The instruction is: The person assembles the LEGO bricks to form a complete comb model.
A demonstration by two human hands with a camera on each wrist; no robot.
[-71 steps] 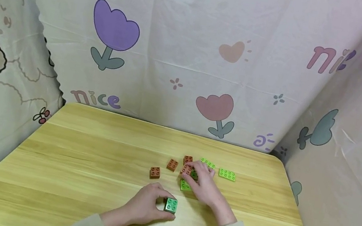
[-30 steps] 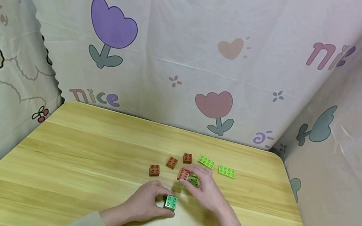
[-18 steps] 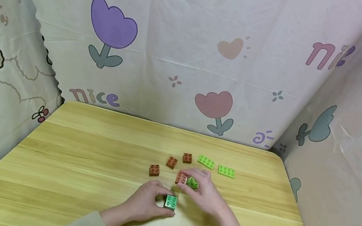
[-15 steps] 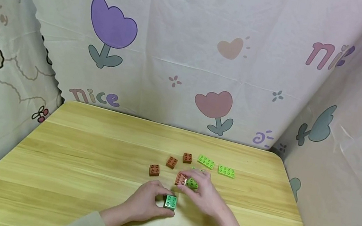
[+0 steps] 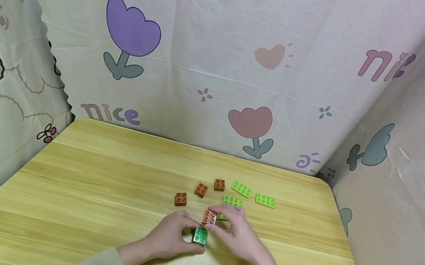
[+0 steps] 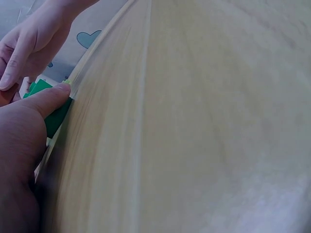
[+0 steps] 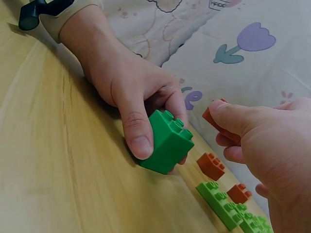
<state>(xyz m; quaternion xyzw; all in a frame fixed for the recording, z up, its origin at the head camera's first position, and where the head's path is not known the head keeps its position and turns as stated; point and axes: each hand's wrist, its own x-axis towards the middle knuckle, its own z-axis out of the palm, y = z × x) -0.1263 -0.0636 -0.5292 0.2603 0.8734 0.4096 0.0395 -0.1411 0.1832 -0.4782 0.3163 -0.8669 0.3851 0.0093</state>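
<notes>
My left hand (image 5: 173, 236) pinches a green building brick (image 5: 200, 236) between thumb and fingers, studs upward, low over the table. In the right wrist view this green brick (image 7: 165, 143) looks tall, like a block, and close to the tabletop. My right hand (image 5: 240, 235) pinches a reddish-brown brick (image 5: 209, 217) just behind the green one. A gap separates the brown brick (image 7: 221, 121) from the green one in the right wrist view. Partly covered by the right hand lies a lime green brick (image 5: 222, 217).
Three loose brown bricks lie behind the hands: one on the left (image 5: 181, 199), a middle brown brick (image 5: 201, 190) and a farther brown brick (image 5: 219, 185). Flat lime bricks lie to their right: a near lime brick (image 5: 233, 202), a back lime brick (image 5: 241, 189) and a right lime brick (image 5: 265, 200).
My right hand has carried the brown brick toward me and slightly left, up to the green brick, uncovering lime bricks behind it. The left hand has stayed in place with the green brick.
</notes>
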